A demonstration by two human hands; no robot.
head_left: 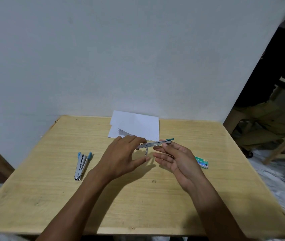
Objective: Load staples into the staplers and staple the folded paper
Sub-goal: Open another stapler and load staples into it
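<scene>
because the slim silver metal stapler with a teal end cap [153, 144] is swung open and held clear of the pale wooden table [138, 197], its staple channel faces up within reach of both hands, which suits loading. the left hand [122, 153] grips the hinge end, fingers curled over the top while the thumb stretches out underneath, apart from the metal, forearm angled in from the near edge. the right hand [178, 159] comes in palm up, thumb and forefinger pinching the rail just short of the teal cap, the other fingers loose and nearly straight; whether a staple strip sits in that pinch is too small to tell. the small green staple box [202, 162] lies on the table just behind this hand, handy for refills. a second silver stapler with blue tips [81, 166] lies splayed open well to the left, likely awaiting its turn, and the folded white paper [138, 125] sits at the far edge by the wall.
</scene>
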